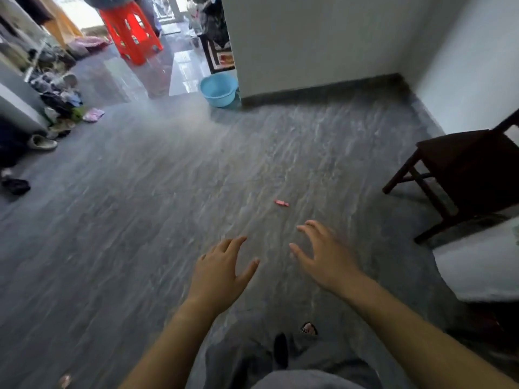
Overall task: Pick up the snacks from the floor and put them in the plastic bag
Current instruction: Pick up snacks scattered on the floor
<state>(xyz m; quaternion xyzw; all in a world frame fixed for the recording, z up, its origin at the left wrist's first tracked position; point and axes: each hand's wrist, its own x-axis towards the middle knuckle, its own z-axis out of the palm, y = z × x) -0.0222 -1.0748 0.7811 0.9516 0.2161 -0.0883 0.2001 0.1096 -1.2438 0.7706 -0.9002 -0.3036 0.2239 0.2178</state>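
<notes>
- 1 snack in my view: a small wrapped sweet lying flat on the grey streaked floor, out in the open.
- Its long axis runs from upper left to lower right in the head view, tilted only slightly off level; the right end sits a little nearer to me.
- Looks pink-red, slim, with pinched or twisted ends; blur hides any print on the wrapper.
- It lies just ahead of both hands, closer to the right one, touching neither.
- My left hand hangs over the floor, palm down, fingers spread and loose, nothing in it.
- My right hand is stretched forward, fingers splayed and slightly curled, also empty; its fingertips point toward the snack.
- The 2 hands are apart from each other, a gap of floor between them.
- A dark wooden chair stands well to the right of the snack.
- A light blue basin sits far ahead at the wall corner; a red plastic stool stands further back.
- I see no plastic bag that I can make out.
</notes>
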